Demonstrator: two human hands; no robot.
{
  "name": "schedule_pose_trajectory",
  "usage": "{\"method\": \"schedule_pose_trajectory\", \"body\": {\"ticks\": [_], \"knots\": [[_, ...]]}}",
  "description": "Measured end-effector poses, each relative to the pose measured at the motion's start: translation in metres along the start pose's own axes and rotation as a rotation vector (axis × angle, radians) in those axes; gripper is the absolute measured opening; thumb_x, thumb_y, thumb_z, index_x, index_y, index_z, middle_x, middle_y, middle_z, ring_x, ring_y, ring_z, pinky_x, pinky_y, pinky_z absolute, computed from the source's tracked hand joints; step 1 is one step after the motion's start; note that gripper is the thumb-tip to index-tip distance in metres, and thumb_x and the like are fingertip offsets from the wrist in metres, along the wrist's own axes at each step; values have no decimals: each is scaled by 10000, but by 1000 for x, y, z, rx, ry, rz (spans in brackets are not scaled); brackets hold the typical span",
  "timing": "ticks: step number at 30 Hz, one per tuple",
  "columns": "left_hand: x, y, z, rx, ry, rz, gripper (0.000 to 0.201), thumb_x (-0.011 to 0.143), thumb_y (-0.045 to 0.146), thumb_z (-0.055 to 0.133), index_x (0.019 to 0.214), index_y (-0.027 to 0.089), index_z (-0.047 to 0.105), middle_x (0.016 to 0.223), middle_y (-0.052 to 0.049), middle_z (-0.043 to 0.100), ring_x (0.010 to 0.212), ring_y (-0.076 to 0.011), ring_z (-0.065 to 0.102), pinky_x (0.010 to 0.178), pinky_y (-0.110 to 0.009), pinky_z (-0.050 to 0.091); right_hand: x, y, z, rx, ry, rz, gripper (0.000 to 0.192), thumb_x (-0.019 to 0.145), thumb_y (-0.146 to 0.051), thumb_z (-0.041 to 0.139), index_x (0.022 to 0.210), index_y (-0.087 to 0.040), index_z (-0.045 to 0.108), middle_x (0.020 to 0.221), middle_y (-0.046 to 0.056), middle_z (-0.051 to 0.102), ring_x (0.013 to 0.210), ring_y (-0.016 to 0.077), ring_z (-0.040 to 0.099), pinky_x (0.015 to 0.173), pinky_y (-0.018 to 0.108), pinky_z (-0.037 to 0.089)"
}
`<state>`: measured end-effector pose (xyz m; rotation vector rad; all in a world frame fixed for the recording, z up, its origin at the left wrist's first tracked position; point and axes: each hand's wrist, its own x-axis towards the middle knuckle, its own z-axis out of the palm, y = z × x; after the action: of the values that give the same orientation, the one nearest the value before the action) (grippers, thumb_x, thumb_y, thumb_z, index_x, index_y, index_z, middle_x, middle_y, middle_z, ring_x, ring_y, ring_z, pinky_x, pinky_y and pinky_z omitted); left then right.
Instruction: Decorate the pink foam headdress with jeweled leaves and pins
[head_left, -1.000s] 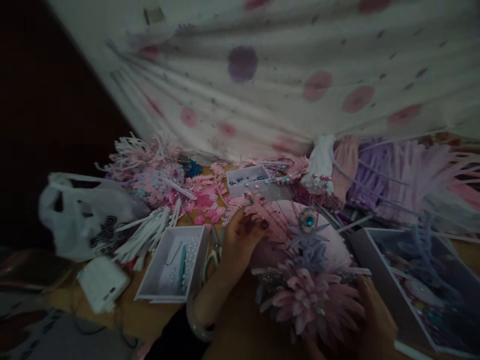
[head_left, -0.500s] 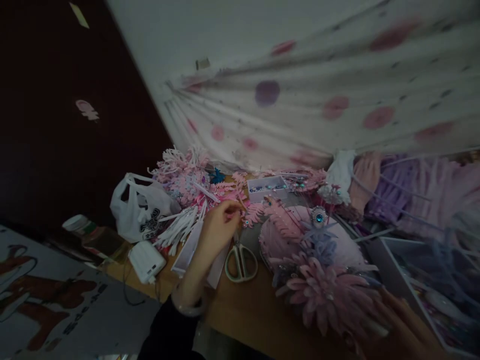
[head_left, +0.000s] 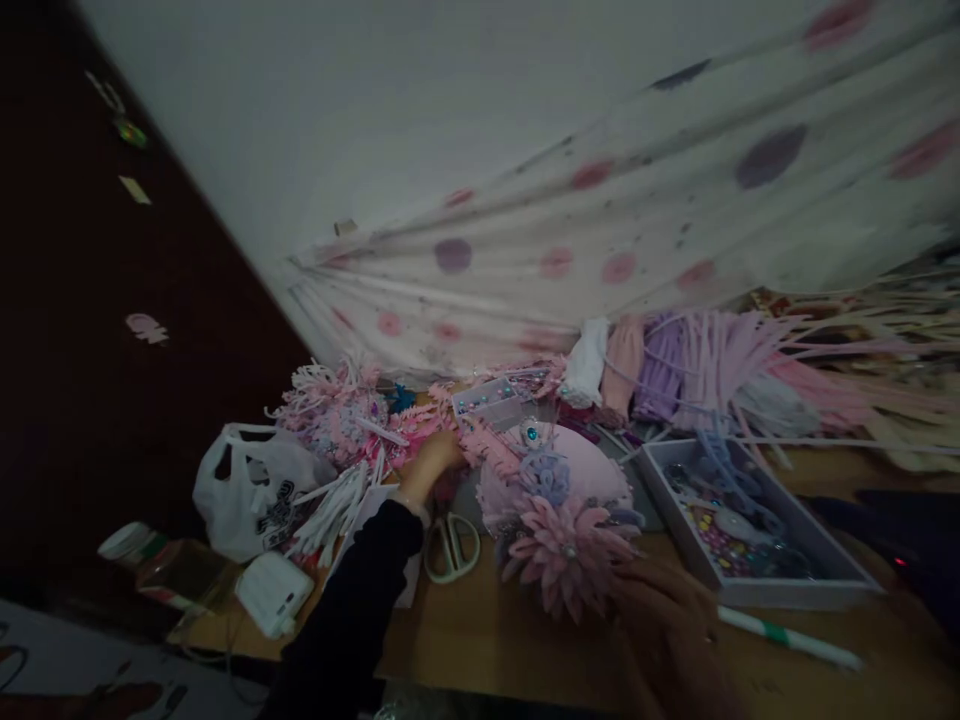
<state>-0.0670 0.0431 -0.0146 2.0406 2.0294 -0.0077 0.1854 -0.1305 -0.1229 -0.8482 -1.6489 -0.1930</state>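
Observation:
My left hand (head_left: 435,460) reaches in among pink leaf-like pieces (head_left: 484,445) beyond the scissors; its fingertips are hidden. White-handled scissors (head_left: 452,549) lie on the table just below that wrist. At the right edge of a large pink petalled flower (head_left: 568,550), my right hand (head_left: 667,610) is closed on its side, dark and partly in shadow. This flower belongs to a pink decoration with a lilac bow-like piece (head_left: 546,474), a blue-gem ornament (head_left: 531,432) and a pale pink rounded panel (head_left: 592,460) behind.
On the left stand a white plastic bag (head_left: 251,490), a bottle (head_left: 172,570) and a white power bank (head_left: 274,592). A box of beads (head_left: 772,590) and a white-green stick (head_left: 791,637) lie right. Bundled pipe cleaners (head_left: 664,370) line the back, near a small gem box (head_left: 487,400).
The view has swung to the right, showing more of the bead box and bundles. My left hand has moved from above the scissors down into the pink pieces. My right hand stays by the flower.

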Motion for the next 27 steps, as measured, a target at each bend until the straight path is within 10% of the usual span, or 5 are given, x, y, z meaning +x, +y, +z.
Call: {"method": "schedule_pose_trajectory", "body": {"ticks": [13, 18, 22, 27], "knots": [[-61, -5, -60, -144, 373, 103, 65, 794, 164, 610, 730, 164, 622, 673, -8, 631, 743, -215, 640, 744, -319, 466, 3, -1, 0, 81, 85, 55, 223, 840, -117, 502, 1028, -207, 581, 960, 64, 610, 929, 237, 561, 746, 376, 459], [-134, 5, -90, -214, 451, 141, 207, 844, 296, 497, 988, 192, 603, 798, -24, 664, 771, -216, 624, 738, -317, 451, 4, -5, -11, 119, 61, 86, 252, 835, -131, 513, 1071, -203, 565, 983, 76, 605, 911, 233, 591, 730, 360, 498], [-194, 33, -57, -683, 286, 214, 363, 809, 361, 607, 1151, 247, 568, 686, 31, 618, 617, -166, 593, 603, -258, 445, 6, -8, -14, 105, 8, 199, 439, 861, -284, 575, 1293, -223, 522, 1136, 113, 611, 973, 282, 617, 738, 399, 529], [-212, 75, 25, -1014, 80, 175, 319, 672, 288, 763, 982, 247, 705, 630, 16, 646, 601, -135, 563, 598, -225, 428, 2, -17, -22, 236, -218, 313, 426, 813, -505, 694, 1197, -325, 643, 1089, 68, 656, 1001, 320, 620, 870, 486, 519]]}}
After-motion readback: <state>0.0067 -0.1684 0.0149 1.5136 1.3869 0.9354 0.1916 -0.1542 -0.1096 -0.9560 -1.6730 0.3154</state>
